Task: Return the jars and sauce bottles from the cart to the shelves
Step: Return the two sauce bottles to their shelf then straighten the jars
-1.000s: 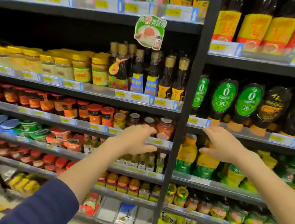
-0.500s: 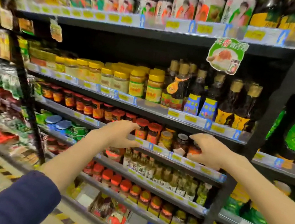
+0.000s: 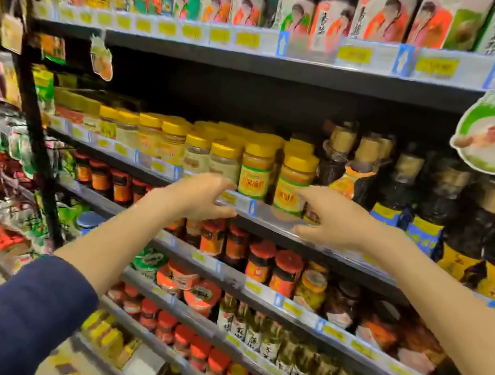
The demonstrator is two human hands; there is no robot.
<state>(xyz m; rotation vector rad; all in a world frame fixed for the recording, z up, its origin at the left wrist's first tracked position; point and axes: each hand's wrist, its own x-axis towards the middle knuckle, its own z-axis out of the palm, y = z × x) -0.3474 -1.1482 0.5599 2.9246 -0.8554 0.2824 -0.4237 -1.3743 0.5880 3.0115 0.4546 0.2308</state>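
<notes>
Your left hand loosely curled, holding nothing, at the front edge of the shelf, two yellow-lidded jars upright at that edge between your hands, your right hand spread and empty, forefinger just beside the right-hand one, dark sauce bottles further right.

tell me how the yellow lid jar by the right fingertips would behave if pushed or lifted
The yellow-lidded jar looks filled to its neck, so probably heavy for its size. It stands upright at the shelf edge, taller than wide; a push high up could tip it. Its clear wall looks smooth, so possibly slippery; glass or plastic, I cannot tell.
</notes>
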